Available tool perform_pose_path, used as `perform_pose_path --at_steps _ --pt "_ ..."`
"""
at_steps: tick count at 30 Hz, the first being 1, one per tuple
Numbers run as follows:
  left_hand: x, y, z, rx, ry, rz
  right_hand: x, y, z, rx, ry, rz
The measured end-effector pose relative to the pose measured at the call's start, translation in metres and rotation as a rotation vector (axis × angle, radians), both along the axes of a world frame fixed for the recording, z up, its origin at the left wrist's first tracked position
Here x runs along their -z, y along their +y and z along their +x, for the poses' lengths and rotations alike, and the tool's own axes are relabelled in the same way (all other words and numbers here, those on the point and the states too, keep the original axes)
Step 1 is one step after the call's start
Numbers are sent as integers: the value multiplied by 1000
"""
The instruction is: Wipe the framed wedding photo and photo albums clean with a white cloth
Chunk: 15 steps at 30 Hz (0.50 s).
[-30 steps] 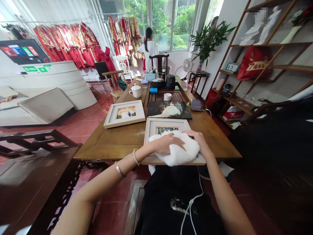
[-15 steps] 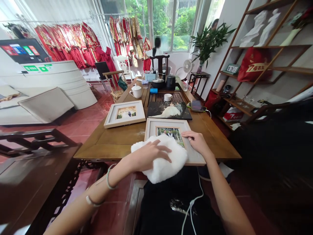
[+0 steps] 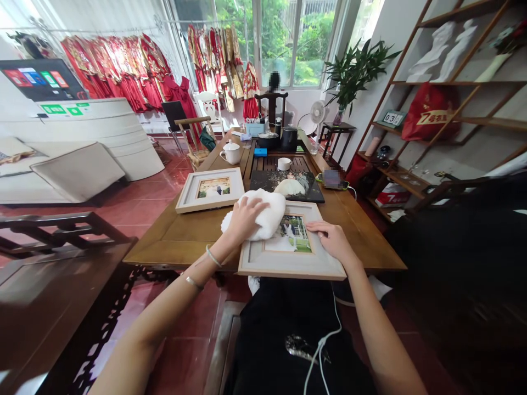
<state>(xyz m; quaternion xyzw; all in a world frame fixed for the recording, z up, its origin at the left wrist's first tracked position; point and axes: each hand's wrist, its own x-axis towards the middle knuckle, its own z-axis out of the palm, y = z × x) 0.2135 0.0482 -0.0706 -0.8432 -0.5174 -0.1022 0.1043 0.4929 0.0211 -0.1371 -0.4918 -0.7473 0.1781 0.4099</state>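
two contact points on picture frame [image 3: 288,262]

wooden table [image 3: 193,230] supports picture frame. white cloth [image 3: 269,211] covers frame's far-left corner. left hand [image 3: 242,216] lies on white cloth, fingers spread, pressing down. right hand [image 3: 333,238] lies flat on frame's right border, fingers together.

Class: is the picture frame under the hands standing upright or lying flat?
The picture frame lies flat, face up on the table; left hand presses a white cloth on it.
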Motion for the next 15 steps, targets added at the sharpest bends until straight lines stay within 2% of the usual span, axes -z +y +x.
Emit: perform_pose_path --at_steps 4,7,11,15 --pt "2 20 -2 -14 -110 19 -2 -1 -1 9 14 -6" --pt "1 20 -9 63 -133 -58 -3 -2 -3 17 24 -20" --pt "3 0 -18 194 -149 -109 -3 -2 -4 21 30 -18" --pt "4 -35 -22 264 -195 -135 -2 -1 -5 28 38 -9"
